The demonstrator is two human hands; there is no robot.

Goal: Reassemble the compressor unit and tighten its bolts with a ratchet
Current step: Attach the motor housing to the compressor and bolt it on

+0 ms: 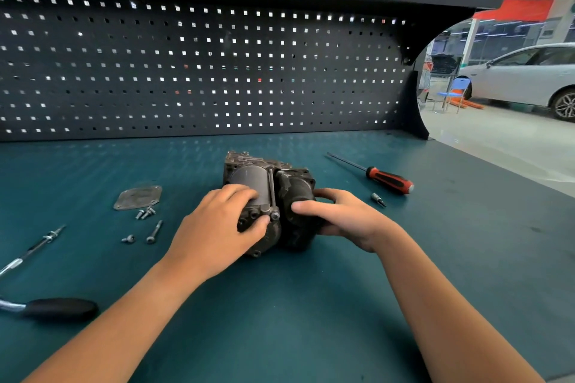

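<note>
While the compressor unit (264, 179) sits mid-worktop (295, 305), my left hand (217, 227) closes its grip over the grey cylinder's near end and my right hand (339, 218) grasps the dark housing beside it. Loose bolts (146, 222) lie left; the ratchet (59, 308) lies near left.

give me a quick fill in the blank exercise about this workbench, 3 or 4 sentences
1. The left hand and right hand both grip the dark metal ____ unit.
2. The red-and-black-handled screwdriver lies to the unit's ____.
3. The flat grey metal cover plate and the loose silver bolts lie to the unit's ____.
4. The black-handled ratchet lies on the teal bench, touched by ____ hand.

Missing words: compressor; right; left; neither
</note>
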